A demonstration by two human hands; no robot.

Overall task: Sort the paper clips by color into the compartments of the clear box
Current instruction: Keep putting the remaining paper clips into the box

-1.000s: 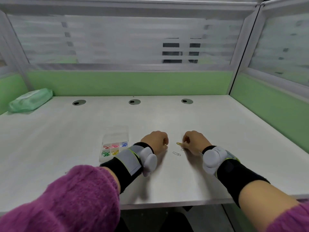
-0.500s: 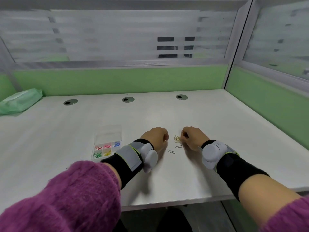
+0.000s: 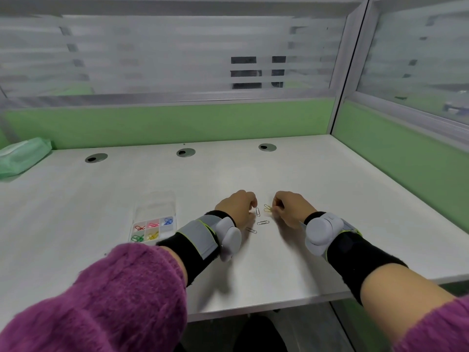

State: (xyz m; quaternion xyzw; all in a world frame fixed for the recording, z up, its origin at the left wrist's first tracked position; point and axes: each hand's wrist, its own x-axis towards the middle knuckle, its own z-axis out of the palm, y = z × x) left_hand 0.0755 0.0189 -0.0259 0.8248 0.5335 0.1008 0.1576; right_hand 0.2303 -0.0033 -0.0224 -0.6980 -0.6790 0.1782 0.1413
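The clear box [image 3: 155, 210] lies on the desk left of my hands, lid open away from me. Its compartments hold red [image 3: 139, 227], pink [image 3: 153, 224], blue [image 3: 167, 221], green [image 3: 137, 238] and yellow [image 3: 153, 235] paper clips. My right hand [image 3: 291, 208] pinches a yellow paper clip [image 3: 267, 208] at its fingertips. My left hand [image 3: 238, 207] rests curled on the desk, nothing seen in it. Three silver paper clips lie between the hands: one upright [image 3: 257, 211], one crosswise [image 3: 263, 222], one nearer me [image 3: 251, 230].
A green tissue pack [image 3: 21, 155] sits at the far left. Three round cable holes [image 3: 185, 152] line the back of the white desk [image 3: 330, 199]. Green and frosted partitions close the back and right sides. The desk's front edge runs just under my forearms.
The view has shifted slightly. My right hand keeps the yellow clip and has edged left with it; a third silver clip now shows beside my left hand's fingers.
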